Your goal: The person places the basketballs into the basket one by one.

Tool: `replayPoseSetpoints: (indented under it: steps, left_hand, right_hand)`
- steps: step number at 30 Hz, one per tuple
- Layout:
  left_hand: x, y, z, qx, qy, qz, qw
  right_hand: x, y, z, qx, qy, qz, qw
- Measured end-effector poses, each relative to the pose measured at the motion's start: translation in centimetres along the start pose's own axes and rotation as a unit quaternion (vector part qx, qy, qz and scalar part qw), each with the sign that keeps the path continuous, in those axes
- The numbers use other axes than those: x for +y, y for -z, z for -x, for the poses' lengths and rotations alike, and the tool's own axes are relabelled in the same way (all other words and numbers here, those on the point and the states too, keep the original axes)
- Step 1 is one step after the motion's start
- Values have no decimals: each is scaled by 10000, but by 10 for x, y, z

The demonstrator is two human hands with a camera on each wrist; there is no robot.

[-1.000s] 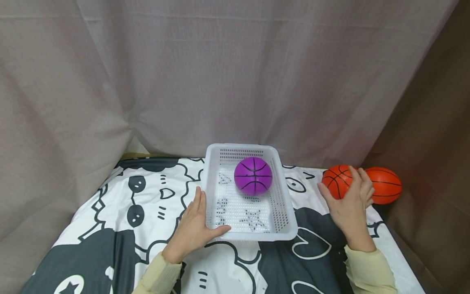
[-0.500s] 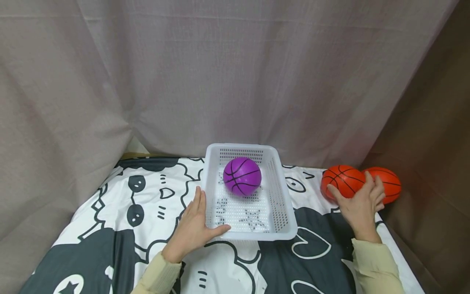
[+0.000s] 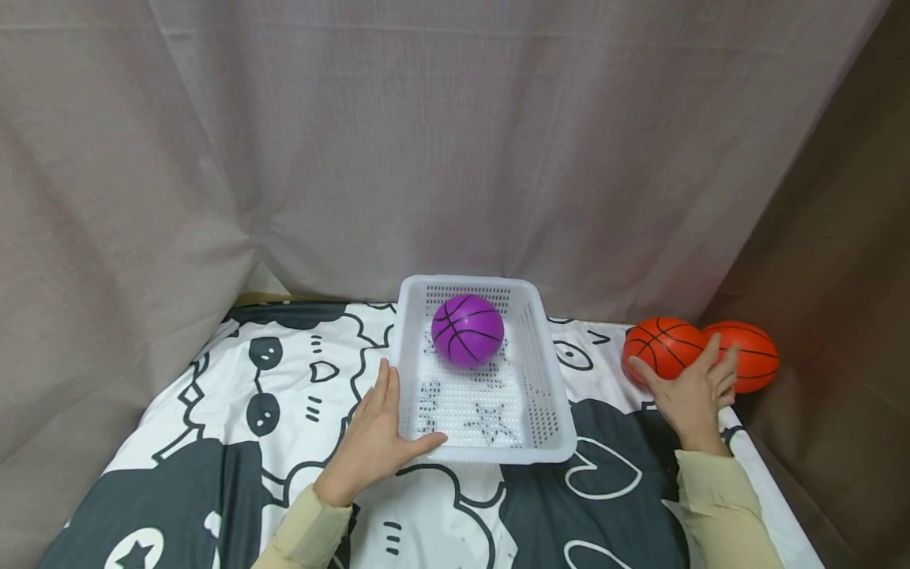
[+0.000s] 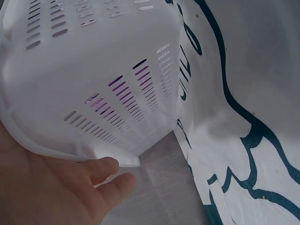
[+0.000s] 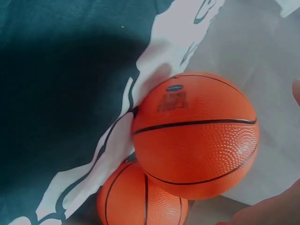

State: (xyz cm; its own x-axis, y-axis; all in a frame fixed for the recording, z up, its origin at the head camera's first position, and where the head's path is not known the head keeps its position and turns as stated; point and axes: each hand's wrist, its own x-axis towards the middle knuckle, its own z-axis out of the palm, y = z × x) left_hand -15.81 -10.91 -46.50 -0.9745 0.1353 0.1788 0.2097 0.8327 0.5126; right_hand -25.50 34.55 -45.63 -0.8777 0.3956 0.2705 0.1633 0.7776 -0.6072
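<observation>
A purple ball [image 3: 467, 332] with black basketball lines sits inside a white perforated basket [image 3: 490, 456], towards its far left. My left hand [image 3: 370, 442] rests at the basket's near left corner, its fingers straight along the left wall and its thumb over the near rim. Two orange basketballs lie side by side at the far right: a left ball [image 3: 661, 344] and a right ball [image 3: 750, 356]. My right hand [image 3: 693, 395] is spread over the near side of the left ball. In the right wrist view a gap shows between the hand's visible parts and the orange ball [image 5: 197, 140].
A black-and-white cartoon cloth [image 3: 298, 387] covers the table. Behind it hangs a grey-brown curtain [image 3: 455, 158], and a darker curtain [image 3: 839, 356] borders the right side, close to the orange balls.
The purple ball has rolled left inside the basket. My right hand has shifted right over the orange balls, then slightly back. The left hand has stayed at the basket.
</observation>
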Motion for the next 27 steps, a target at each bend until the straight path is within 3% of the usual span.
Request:
replayPoseSetpoints:
  steps: [27]
  left_hand:
    - [-1,-2,0,70,-17,2,10000]
  right_hand:
    - [20,-13,-13,-202,-64,154,9997]
